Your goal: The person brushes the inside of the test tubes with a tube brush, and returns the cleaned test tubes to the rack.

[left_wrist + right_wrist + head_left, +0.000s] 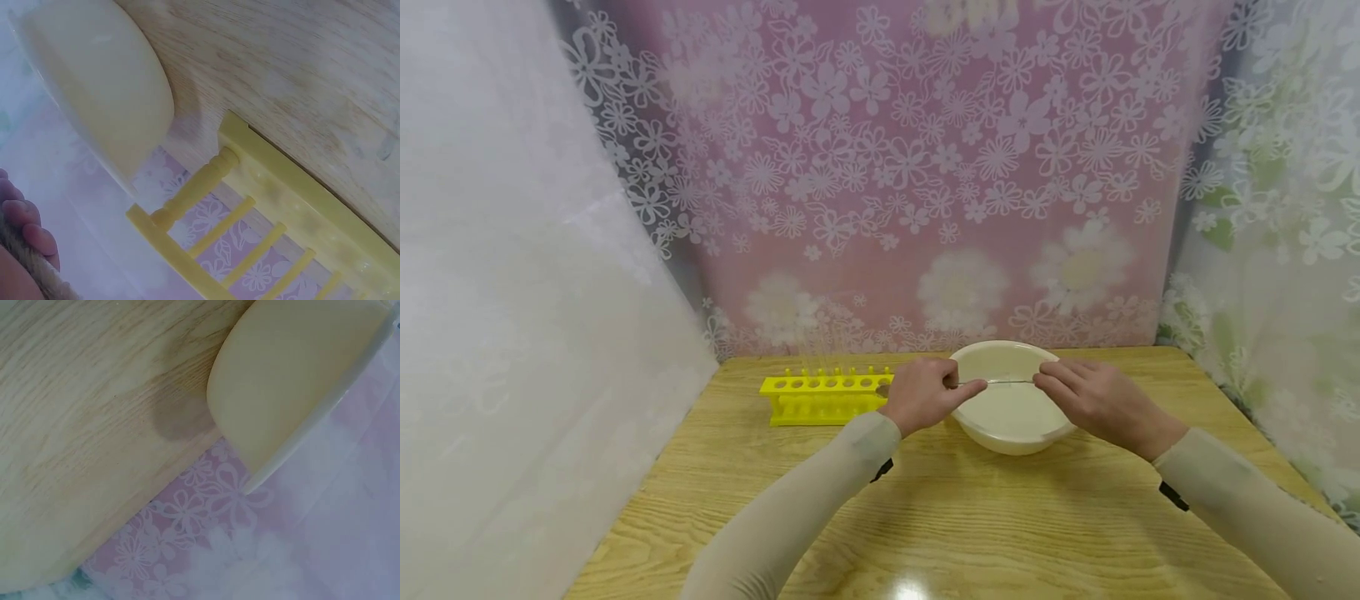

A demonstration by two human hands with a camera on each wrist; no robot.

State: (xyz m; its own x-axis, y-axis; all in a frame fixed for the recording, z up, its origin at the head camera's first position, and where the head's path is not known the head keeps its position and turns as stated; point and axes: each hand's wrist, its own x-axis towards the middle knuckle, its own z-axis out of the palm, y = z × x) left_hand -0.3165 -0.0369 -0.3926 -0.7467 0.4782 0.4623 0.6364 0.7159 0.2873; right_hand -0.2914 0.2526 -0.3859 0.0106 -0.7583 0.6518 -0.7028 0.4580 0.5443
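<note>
Over the cream bowl [1000, 435], a test tube brush [26, 256] is held level between both hands. My left hand [925, 392] grips its bristled end, with the thumb stretched along toward the right. Whether a clear tube surrounds the bristles, I cannot tell. The brush's thin wire handle [1011, 382] spans the gap above the bowl. At the bowl's right rim my right hand [1101, 404] pinches the wire with curled fingers. That hand does not show in the right wrist view.
A yellow test tube rack [808, 419] stands left of the bowl, close to my left hand. Several clear test tubes [823, 350] rise from the back of it. Both stand on a wood-grain table [925, 517], with a flowered pink curtain [880, 208] behind.
</note>
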